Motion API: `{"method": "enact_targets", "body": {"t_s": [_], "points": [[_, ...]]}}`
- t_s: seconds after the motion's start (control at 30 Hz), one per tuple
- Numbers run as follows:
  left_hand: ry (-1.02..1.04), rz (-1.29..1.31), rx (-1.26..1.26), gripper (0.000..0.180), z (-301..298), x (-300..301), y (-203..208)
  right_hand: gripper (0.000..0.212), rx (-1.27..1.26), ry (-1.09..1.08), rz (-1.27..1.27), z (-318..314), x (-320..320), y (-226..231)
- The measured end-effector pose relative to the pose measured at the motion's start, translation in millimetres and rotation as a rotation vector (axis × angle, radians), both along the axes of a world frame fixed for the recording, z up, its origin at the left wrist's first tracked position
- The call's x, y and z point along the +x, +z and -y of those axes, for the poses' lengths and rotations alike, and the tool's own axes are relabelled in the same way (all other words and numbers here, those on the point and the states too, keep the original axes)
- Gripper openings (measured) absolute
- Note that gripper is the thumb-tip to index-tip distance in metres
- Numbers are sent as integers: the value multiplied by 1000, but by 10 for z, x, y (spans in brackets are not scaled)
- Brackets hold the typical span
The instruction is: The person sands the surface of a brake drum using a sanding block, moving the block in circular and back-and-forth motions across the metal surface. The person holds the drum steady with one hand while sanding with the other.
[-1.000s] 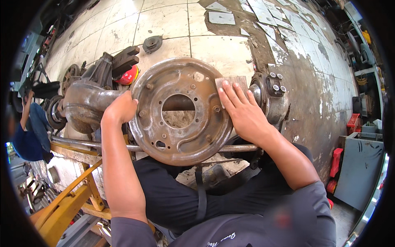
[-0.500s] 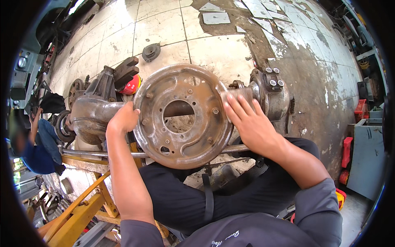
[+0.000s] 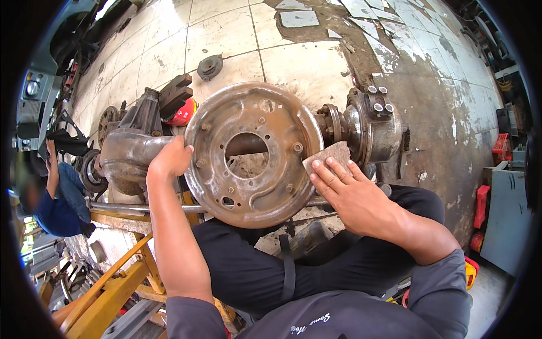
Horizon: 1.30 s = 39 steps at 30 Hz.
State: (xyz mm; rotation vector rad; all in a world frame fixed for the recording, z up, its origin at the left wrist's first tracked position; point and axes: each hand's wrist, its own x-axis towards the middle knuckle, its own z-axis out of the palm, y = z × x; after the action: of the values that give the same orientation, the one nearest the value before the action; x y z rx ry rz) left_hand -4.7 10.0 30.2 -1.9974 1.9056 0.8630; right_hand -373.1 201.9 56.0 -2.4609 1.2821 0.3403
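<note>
A round, rusty brake backing plate (image 3: 223, 192) with a large centre hole and several bolts is held up before me, above my lap. My left hand (image 3: 172, 158) is closed on its left rim, the thumb on the front face. In my right hand (image 3: 358, 195) is a brownish piece of sandpaper (image 3: 330, 155), pinned under the outstretched fingers. The sandpaper touches or nearly touches the plate's lower right rim. Behind the plate lies an axle housing (image 3: 127, 158), its middle part hidden; a hub (image 3: 375, 127) with bolts stands at its right end.
A small round metal part (image 3: 210, 67) lies on the tiled floor beyond. A red can (image 3: 184, 112) stands behind the plate. Yellow metal stands (image 3: 116, 291) are at lower left. Another person (image 3: 56, 198) sits at far left. A grey cabinet (image 3: 502, 217) stands at right.
My right hand has slid the sandpaper down along the plate's right rim, and the sheet now shows more clearly. My left hand keeps its hold; the view has shifted slightly.
</note>
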Motion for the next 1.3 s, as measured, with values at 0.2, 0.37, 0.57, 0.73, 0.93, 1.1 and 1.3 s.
{"method": "enact_targets", "body": {"t_s": [0.2,0.37,0.57,0.73,0.93,1.1,1.3], "points": [[18,7,16,38,-7,-43,49,67,-94,-13,-24,149,-87,-62],[9,24,33,40,-4,-88,69,72,-5,99,31,-2,-7,-13],[7,10,9,40,8,8,-26,72,-65,46,-14,-1,26,-25],[12,-21,51,43,39,-9,-19,76,-52,72,27,57,-28,17],[-6,31,14,45,28,1,-69,73,-11,119,60,-48,45,-12],[76,0,7,52,-40,-130,43,72,-96,16,-22,114,-110,-19],[107,-76,43,54,15,10,-96,71,-16,180,71,-34,32,-35]]}}
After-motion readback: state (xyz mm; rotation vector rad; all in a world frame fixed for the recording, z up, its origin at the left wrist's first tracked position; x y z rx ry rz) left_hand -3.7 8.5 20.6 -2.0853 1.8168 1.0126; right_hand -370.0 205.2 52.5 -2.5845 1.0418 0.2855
